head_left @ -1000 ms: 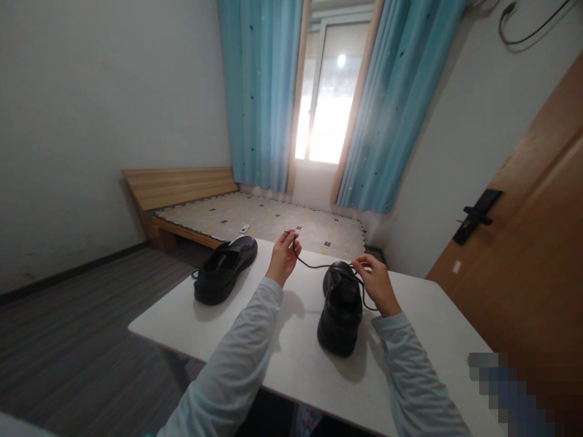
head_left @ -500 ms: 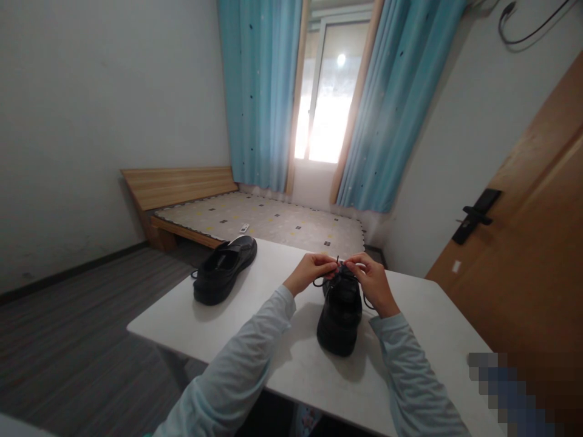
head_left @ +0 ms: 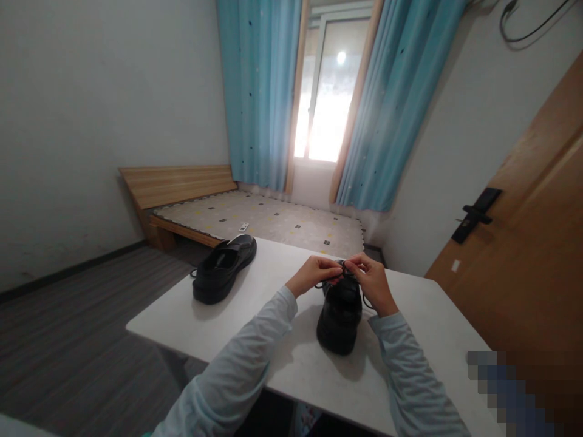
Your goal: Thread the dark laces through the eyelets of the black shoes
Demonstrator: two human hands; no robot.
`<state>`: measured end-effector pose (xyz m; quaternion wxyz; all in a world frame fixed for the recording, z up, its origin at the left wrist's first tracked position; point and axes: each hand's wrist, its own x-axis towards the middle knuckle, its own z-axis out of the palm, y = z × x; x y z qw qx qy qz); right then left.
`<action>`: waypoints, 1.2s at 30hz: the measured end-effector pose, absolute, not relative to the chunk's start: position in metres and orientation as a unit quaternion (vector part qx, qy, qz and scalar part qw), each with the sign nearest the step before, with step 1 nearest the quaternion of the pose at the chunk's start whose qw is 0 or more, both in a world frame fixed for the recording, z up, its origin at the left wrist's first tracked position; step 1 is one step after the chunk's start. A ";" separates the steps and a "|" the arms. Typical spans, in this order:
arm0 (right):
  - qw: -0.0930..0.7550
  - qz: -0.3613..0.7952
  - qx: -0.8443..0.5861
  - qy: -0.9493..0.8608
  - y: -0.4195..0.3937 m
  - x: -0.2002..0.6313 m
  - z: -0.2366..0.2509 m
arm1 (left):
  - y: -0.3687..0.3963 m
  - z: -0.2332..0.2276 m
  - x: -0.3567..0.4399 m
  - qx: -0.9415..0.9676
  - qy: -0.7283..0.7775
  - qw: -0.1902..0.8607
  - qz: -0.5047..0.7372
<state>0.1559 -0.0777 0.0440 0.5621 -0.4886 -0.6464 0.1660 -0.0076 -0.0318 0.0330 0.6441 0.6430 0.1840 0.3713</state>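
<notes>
A black shoe (head_left: 339, 321) stands on the white table (head_left: 291, 358) in front of me, its heel toward me. Over its lacing, my left hand (head_left: 316, 273) pinches a black shoelace (head_left: 345, 268) between thumb and fingers. My right hand (head_left: 371, 279) pinches the lace from the other side, its fingertips almost meeting the left ones. Loose lace loops hang at both sides of the shoe. The fingers hide the shoe's front. To the left, a second black shoe (head_left: 223, 270) rests near the table's far edge, with a bit of lace sticking out at its left.
Beyond the table is a bed with a patterned mattress (head_left: 282, 221) and a wooden headboard (head_left: 182, 185). A small white remote-like object (head_left: 244, 227) lies on the mattress. A wooden door (head_left: 514, 267) is at the right. Blue curtains (head_left: 262, 91) flank the window.
Both hands stay over the shoe. The fingertips have come closer together, and the lace end that stood up between them no longer shows upright. The shoes have not moved.
</notes>
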 end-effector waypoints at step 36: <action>0.413 0.015 -0.619 -0.668 -0.079 0.212 0.044 | 0.000 0.047 -0.045 0.285 0.112 0.680 0.667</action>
